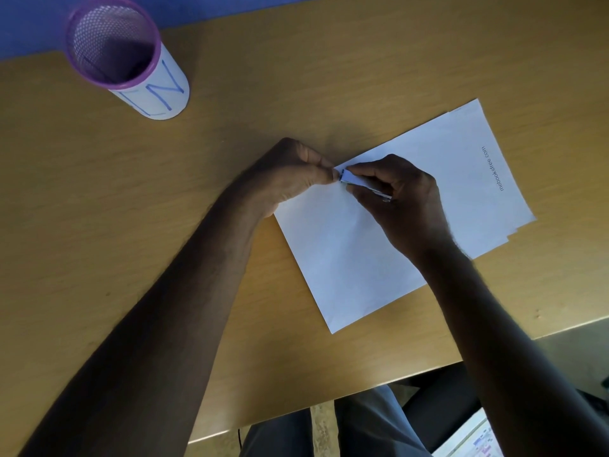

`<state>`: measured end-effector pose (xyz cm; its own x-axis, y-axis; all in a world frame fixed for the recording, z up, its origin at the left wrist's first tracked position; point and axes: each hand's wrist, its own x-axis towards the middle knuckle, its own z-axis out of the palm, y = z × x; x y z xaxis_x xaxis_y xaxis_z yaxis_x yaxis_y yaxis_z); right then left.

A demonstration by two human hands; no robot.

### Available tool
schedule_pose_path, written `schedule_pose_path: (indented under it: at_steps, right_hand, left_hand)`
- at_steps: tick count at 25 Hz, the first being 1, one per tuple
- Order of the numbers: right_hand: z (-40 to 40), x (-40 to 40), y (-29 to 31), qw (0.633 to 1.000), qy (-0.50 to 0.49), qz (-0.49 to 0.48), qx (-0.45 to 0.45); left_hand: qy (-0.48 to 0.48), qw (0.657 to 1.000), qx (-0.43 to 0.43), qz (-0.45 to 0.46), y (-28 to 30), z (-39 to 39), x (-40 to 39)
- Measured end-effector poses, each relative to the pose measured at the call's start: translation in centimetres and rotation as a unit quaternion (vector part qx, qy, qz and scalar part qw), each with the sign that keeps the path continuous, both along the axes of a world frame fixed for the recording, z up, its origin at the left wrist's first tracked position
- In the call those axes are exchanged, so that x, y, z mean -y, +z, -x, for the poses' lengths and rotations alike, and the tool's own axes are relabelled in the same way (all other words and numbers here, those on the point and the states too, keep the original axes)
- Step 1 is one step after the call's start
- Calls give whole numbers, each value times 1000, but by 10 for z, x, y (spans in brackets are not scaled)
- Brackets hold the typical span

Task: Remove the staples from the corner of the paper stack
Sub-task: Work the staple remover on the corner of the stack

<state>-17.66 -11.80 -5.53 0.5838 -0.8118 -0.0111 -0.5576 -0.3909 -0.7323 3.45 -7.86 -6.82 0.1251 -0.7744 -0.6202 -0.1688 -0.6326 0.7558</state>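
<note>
Two hands are worked at the far-left corner of the paper stack (379, 232), the landmark for this entry.

Nearest item: a printed sheet (471, 438) seen below the counter edge, nearer than the stack, beside the person's lap (362, 423).

Paper stack: several white sheets, slightly fanned at the right edge, laid flat and skewed on the counter (164, 209). Staples are not resolved at this size.

Right hand (405, 199): rested on the stack, closed around a small metal tool (361, 183), presumably a staple remover; its tip is set at the corner.

Left hand (293, 173): fingers pinched together on the corner itself, touching the tool tip.

Risks, as judged: the corner may be torn if the tool is levered while the sheets are lifted; a fingertip may be nicked, the pinch lying against the tip; a freed staple may be lost on the counter.

Surface: tan wood-grain laminate.

Far left of the stack: a purple mesh pen holder (112, 44) with a lettered white wrap. Beyond it, a blue wall (230, 8).
</note>
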Motion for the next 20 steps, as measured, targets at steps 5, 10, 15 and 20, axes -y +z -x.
schedule_pose_path:
  at_steps: [5,10,15,20]
  right_hand:
    - [-2,1,2,999,-21,-38,-5]
    - [-8,15,8,989,-41,-140,-35]
    - [-12,27,11,978,-47,-202,-21]
    - [-12,32,13,965,-70,-254,2]
  left_hand:
    - [-2,1000,-10,4,3,-1,0]
    - [-6,1000,-2,9,6,0,-1]
    - [-10,1000,-4,10,10,-1,-1]
    - [-9,1000,-3,12,9,0,-2]
